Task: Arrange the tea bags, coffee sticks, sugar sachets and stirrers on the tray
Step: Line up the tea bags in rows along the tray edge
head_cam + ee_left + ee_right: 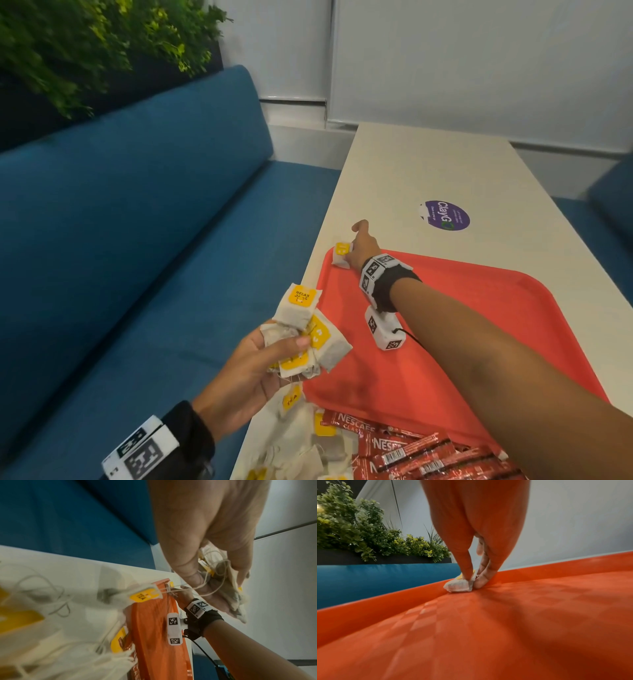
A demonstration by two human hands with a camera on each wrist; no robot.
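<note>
A red tray [462, 342] lies on the white table [428, 171]. My right hand [356, 247] reaches to the tray's far left corner and pinches one tea bag [342, 255] with a yellow tag. In the right wrist view that tea bag [458, 586] lies on the tray floor [505, 628] against the rim, thumb on top, fingers [482, 580] at its side. My left hand [287, 342] hovers off the tray's left edge and grips a bunch of tea bags [308, 329]. From the left wrist, strings hang from this bunch [223, 588]. Red coffee sticks [411, 448] lie at the tray's near edge.
A loose pile of tea bags [301, 448] lies on the table near me, left of the coffee sticks. A purple round sticker [445, 215] is beyond the tray. A blue sofa [137, 257] runs along the table's left side, with green plants [85, 44] behind it.
</note>
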